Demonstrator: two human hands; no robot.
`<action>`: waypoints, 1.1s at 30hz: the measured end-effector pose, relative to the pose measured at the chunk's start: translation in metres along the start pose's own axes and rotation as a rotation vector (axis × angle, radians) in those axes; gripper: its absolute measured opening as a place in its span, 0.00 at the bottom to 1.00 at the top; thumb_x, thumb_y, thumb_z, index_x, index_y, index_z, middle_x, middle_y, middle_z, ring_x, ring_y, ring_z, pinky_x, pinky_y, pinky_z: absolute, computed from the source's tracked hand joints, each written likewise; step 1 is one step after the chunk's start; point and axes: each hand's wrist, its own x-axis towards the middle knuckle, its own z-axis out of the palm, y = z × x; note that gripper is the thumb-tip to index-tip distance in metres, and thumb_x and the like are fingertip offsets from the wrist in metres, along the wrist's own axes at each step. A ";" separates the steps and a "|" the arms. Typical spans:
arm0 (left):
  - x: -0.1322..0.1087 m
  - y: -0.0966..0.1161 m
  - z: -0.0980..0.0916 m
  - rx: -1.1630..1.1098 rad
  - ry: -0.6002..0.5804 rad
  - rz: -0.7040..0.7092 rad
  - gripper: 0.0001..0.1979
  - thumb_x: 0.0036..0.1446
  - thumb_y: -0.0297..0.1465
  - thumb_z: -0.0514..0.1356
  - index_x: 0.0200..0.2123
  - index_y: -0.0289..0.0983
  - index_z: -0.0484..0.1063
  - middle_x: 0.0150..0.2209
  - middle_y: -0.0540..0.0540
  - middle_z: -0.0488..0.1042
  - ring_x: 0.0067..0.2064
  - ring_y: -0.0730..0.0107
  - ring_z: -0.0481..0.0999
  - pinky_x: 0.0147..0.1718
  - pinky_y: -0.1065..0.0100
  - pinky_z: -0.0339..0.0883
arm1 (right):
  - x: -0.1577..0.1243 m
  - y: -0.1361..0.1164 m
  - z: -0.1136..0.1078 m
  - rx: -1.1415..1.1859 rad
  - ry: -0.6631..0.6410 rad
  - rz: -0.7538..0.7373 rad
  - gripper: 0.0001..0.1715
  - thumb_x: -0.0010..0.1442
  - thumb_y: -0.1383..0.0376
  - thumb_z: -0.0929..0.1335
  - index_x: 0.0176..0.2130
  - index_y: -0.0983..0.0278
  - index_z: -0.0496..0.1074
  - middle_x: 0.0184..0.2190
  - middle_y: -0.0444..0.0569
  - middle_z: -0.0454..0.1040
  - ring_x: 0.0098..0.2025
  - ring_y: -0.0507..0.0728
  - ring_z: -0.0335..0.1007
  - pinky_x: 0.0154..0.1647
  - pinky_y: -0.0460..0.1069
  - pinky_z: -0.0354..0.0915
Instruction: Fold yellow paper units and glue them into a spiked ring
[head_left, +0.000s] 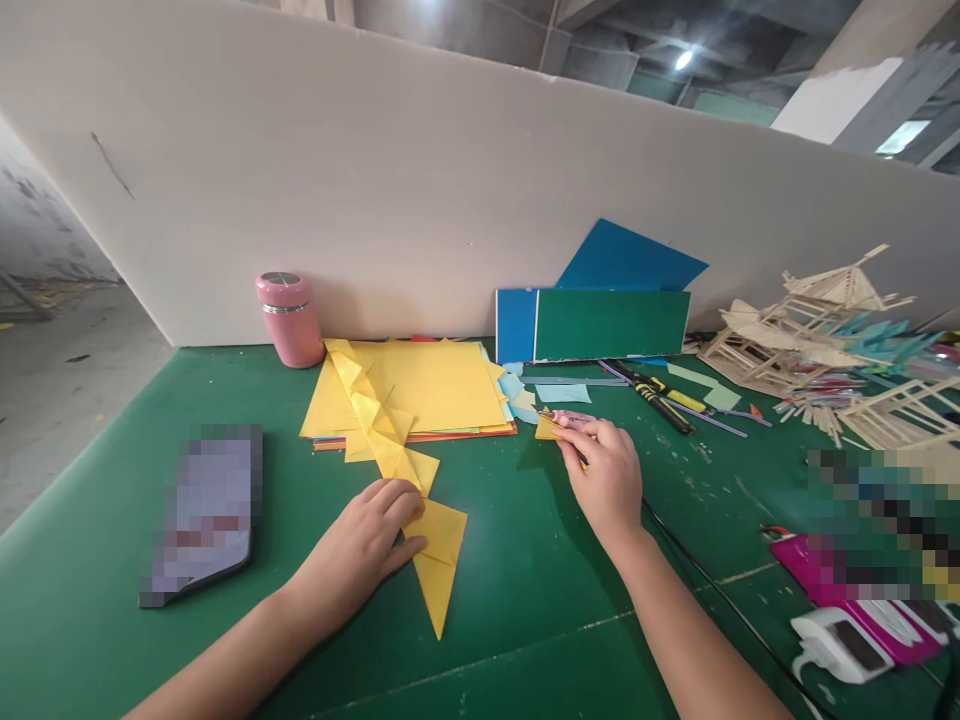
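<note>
A long strip of folded yellow paper (375,415) runs down from the paper stack, ending in a pointed tip near the table's front. My left hand (382,525) has its fingers curled over the lower part of this strip, with the thumb against its edge. My right hand (606,475) is closed at the right of the stack, its fingertips beside a small pink tube-like object (574,419) and a small yellow paper piece (545,428). Something thin and dark shows under its fingers; what it grips is mostly hidden.
Behind the strip lies a stack of coloured paper (450,385). A pink flask (291,320) stands at the back left, a phone (214,510) nearer. Cutters (660,400), wooden stick models (795,340), a magenta box (885,625) and a black cable (701,570) occupy the right side.
</note>
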 end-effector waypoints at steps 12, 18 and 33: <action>0.002 -0.002 0.003 0.201 -0.014 -0.030 0.08 0.63 0.35 0.54 0.41 0.38 0.66 0.44 0.43 0.73 0.44 0.56 0.74 0.44 0.56 0.69 | 0.000 -0.031 -0.030 0.659 -0.044 0.183 0.09 0.63 0.59 0.61 0.38 0.58 0.69 0.35 0.50 0.72 0.42 0.61 0.70 0.44 0.57 0.66; 0.003 -0.005 0.006 0.178 0.036 -0.086 0.07 0.64 0.31 0.51 0.44 0.40 0.65 0.43 0.44 0.72 0.45 0.57 0.73 0.44 0.56 0.69 | -0.007 -0.058 -0.031 1.029 -0.772 0.378 0.13 0.58 0.56 0.67 0.40 0.61 0.66 0.23 0.39 0.64 0.24 0.51 0.60 0.26 0.45 0.60; 0.003 -0.011 -0.002 -0.041 -0.130 -0.035 0.28 0.57 0.16 0.41 0.54 0.44 0.63 0.54 0.42 0.62 0.52 0.62 0.68 0.49 0.60 0.67 | -0.011 -0.083 -0.026 0.676 -0.878 0.320 0.04 0.54 0.63 0.69 0.32 0.60 0.74 0.23 0.41 0.65 0.25 0.51 0.58 0.24 0.45 0.55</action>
